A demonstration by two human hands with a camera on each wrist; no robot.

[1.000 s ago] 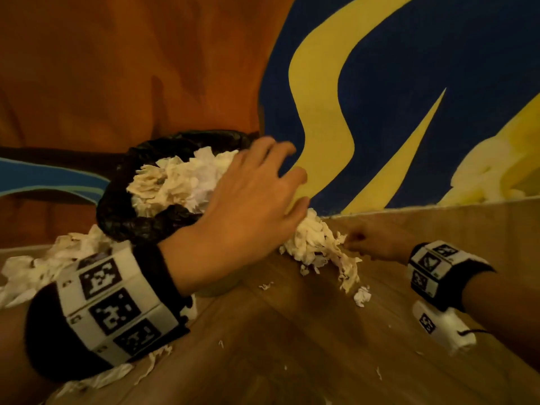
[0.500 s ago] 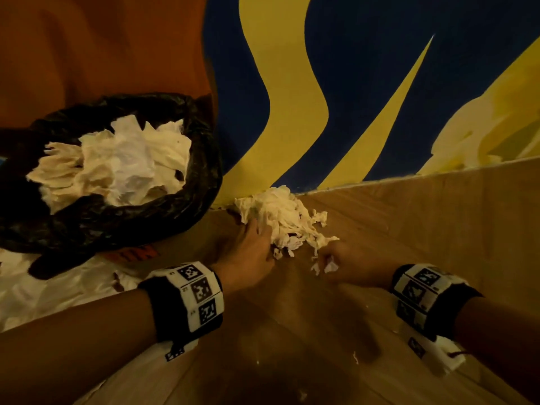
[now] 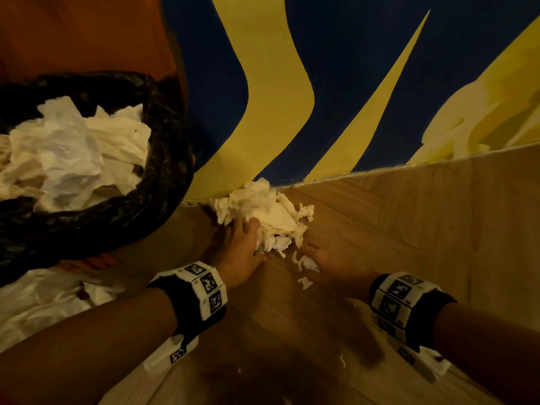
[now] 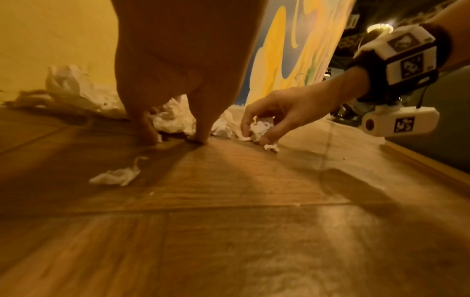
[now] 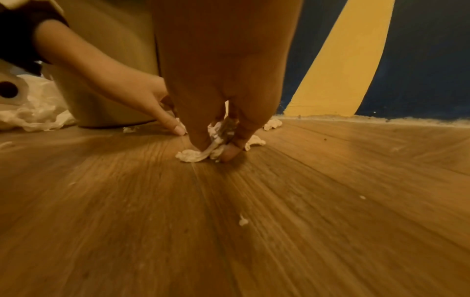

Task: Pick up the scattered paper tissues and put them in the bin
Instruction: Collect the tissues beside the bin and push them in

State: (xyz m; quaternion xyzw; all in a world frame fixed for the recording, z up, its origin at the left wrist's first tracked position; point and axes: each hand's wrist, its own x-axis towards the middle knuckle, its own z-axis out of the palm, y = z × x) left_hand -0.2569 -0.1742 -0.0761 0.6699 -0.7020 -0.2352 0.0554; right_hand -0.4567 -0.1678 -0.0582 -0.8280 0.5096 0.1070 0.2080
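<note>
A bin with a black liner (image 3: pixel 166 159) stands at the left, heaped with white tissues (image 3: pixel 73 153). A pile of crumpled tissues (image 3: pixel 263 206) lies on the wooden floor against the wall, right of the bin. My left hand (image 3: pixel 239 247) reaches into the pile's left side. Its fingers point straight down with their tips on the floor (image 4: pixel 175 138) and tissue behind them. My right hand (image 3: pixel 330 258) is at the pile's near right edge. It pinches small tissue scraps (image 5: pixel 190 155) between thumb and fingers (image 5: pixel 216 150), right at floor level.
More tissues (image 3: pixel 43 296) lie on the floor left of the bin. A loose scrap (image 4: pixel 117 176) and tiny crumbs dot the floor nearer me. The blue and yellow painted wall (image 3: pixel 350 83) closes off the far side. The bin's body (image 5: pixel 106 90) stands close to my left hand.
My left hand has come down from over the bin to the pile on the floor. My right hand has drawn back from the pile's edge onto the small scraps.
</note>
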